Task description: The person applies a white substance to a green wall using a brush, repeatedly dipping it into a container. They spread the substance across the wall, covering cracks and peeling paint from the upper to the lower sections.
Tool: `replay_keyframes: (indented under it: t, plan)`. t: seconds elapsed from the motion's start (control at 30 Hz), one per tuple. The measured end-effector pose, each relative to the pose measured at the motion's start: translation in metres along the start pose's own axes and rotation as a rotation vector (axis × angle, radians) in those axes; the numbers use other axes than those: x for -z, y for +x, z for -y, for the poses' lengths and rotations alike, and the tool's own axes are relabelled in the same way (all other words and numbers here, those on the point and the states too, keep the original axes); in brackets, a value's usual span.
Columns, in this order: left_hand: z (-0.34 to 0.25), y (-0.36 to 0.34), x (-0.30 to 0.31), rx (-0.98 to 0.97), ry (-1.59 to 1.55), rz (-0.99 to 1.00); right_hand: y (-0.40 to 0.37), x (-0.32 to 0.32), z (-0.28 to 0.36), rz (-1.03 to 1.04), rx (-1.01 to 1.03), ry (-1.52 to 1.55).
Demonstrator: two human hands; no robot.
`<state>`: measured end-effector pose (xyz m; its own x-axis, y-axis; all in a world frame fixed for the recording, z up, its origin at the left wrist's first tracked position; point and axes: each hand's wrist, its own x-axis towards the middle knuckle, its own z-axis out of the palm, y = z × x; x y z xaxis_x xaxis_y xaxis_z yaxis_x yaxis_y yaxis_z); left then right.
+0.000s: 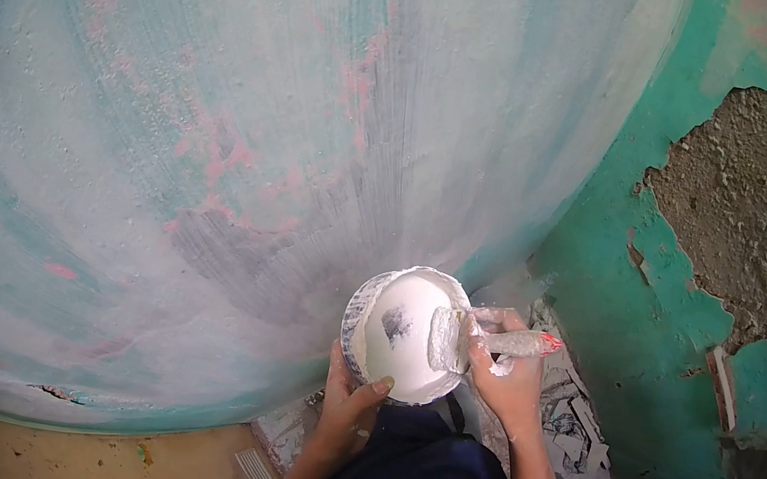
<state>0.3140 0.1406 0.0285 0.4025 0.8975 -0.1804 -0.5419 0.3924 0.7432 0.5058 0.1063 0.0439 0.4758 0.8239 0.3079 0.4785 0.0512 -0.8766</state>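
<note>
My left hand point(350, 404) grips the near left side of a round white tub point(358, 322), its thumb over the rim. White paint point(400, 369) lies inside, with a dark patch showing near the middle. In my right hand point(506, 367) is a paintbrush point(520, 344), its handle smeared white and red-tipped, pointing right. The wide, paint-coated bristles rest at the tub's right inner edge. White smears mark the fingers of my right hand.
A wall point(222, 111) with streaky white over teal and pink stands ahead. To the right, a green wall point(601, 276) has a large bare plaster patch point(754, 210). Broken flakes and debris point(575, 429) litter the floor near the corner; tan floor point(92, 465) shows lower left.
</note>
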Motion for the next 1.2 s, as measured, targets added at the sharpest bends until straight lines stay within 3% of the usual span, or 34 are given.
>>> replay_keyframes:
  t: [0.13, 0.2, 0.43, 0.57, 0.63, 0.93, 1.07, 1.2]
  plan:
    - [0.000, -0.003, 0.002, 0.008, -0.020, -0.015, -0.003, -0.004, -0.004, 0.051, -0.003, -0.049]
    - [0.001, -0.003, 0.004, 0.006, -0.030, -0.020, -0.007, -0.007, -0.013, -0.045, -0.084, 0.232]
    - [0.007, -0.003, 0.012, 0.028, -0.072, -0.053, -0.013, -0.009, -0.046, -0.210, -0.244, 0.583]
    - [0.012, 0.002, 0.016, 0.049, -0.093, -0.051, -0.016, -0.013, -0.065, -0.209, -0.270, 0.617]
    - [0.015, 0.004, 0.022, 0.092, -0.097, -0.047, -0.018, -0.017, -0.074, -0.297, -0.347, 0.840]
    - [0.029, 0.018, 0.022, 0.149, -0.016, 0.013, -0.013, 0.000, -0.099, -0.441, -0.407, 0.911]
    - [0.041, 0.004, -0.010, 0.108, 0.050, 0.031, -0.017, 0.050, -0.114, -0.452, -0.402, 0.833]
    - [0.044, 0.004, -0.013, 0.206, -0.044, 0.008, -0.021, 0.066, -0.112, -0.470, -0.393, 0.871]
